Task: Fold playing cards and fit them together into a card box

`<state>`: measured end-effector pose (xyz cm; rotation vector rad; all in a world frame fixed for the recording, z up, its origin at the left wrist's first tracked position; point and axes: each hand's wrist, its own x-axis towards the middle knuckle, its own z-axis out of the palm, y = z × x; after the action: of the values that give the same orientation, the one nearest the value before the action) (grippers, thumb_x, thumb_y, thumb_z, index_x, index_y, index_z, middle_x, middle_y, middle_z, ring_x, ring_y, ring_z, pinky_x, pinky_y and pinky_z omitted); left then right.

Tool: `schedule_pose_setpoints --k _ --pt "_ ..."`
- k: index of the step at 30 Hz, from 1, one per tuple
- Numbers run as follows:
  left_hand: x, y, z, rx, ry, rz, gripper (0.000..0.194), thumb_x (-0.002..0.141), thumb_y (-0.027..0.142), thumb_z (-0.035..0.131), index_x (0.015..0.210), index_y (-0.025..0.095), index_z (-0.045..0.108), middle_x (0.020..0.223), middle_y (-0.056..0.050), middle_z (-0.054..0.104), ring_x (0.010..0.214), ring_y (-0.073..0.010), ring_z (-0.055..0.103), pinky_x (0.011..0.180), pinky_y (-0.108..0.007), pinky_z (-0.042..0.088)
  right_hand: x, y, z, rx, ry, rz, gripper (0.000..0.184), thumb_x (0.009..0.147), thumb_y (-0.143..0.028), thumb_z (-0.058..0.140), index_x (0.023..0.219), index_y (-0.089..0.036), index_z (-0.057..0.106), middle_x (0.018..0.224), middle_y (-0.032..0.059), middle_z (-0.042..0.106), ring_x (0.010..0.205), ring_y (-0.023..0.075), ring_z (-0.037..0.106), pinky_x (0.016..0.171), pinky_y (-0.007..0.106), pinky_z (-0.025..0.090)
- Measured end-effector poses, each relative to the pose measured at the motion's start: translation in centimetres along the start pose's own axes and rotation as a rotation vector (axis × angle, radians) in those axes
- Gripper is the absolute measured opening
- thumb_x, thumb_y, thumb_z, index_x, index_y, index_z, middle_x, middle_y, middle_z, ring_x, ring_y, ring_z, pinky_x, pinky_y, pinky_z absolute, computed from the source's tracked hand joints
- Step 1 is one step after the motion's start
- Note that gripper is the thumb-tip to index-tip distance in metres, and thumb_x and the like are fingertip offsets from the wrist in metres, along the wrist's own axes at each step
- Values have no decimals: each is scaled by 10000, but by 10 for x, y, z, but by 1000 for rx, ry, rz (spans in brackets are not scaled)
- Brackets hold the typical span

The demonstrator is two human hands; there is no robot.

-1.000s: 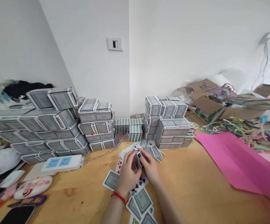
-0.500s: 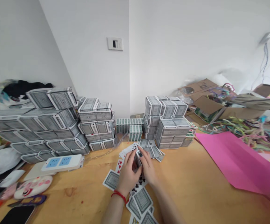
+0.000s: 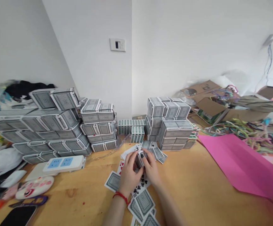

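Both hands meet over loose playing cards at the middle of the table. My left hand (image 3: 129, 175), with a red string at the wrist, curls around the left side of a small bundle of playing cards (image 3: 139, 159). On the bundle's other side, my right hand (image 3: 150, 168) grips it with dark-nailed fingers near its top. The fingers hide much of the bundle. Beneath lie a ten of clubs (image 3: 139, 187) and, to the left, a red heart card (image 3: 120, 167). Face-down cards (image 3: 144, 201) spread toward me, and another face-down card (image 3: 112, 181) sits left of my left wrist.
Card-backed blocks are stacked at left (image 3: 56, 125), centre-left (image 3: 98, 124) and right (image 3: 174, 125). Green-striped boxes (image 3: 137, 134) stand by the wall. A pink sheet (image 3: 240, 163) lies at right, near tangled cords (image 3: 251, 135). A white power strip (image 3: 64, 164) and phone (image 3: 18, 216) are at left.
My right-hand fingers have shifted slightly right and down over the bundle, so more of its top shows. The view has moved a little; the loose cards lie as before.
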<state>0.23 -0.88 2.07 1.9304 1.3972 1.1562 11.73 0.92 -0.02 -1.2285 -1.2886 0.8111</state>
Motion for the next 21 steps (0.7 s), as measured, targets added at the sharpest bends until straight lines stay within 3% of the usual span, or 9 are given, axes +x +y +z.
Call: schedule_pose_setpoints --k 8,14,21 --pt "0 0 -2 26 9 18 539 678 126 508 1193 229 391 1174 -79 441 1040 -213 464 831 -359 427 -1 -5 1 -36 32 -48 315 748 -277 504 1057 -232 544 1038 49 520 1000 200 472 902 363 351" --pt "0 -1 -2 34 -4 29 528 691 128 499 1194 246 393 1172 -62 447 1073 -199 444 870 -355 405 -1 -5 -1 18 -14 -18 327 744 -301 514 1062 -233 550 1048 50 520 995 201 470 862 348 374" --pt "1 1 0 -4 20 41 531 652 86 511 1158 206 406 1121 -81 484 1050 -209 461 857 -370 409 -2 -8 -4 104 -32 9 325 696 -324 571 1010 -237 588 945 33 571 839 186 519 748 324 424"
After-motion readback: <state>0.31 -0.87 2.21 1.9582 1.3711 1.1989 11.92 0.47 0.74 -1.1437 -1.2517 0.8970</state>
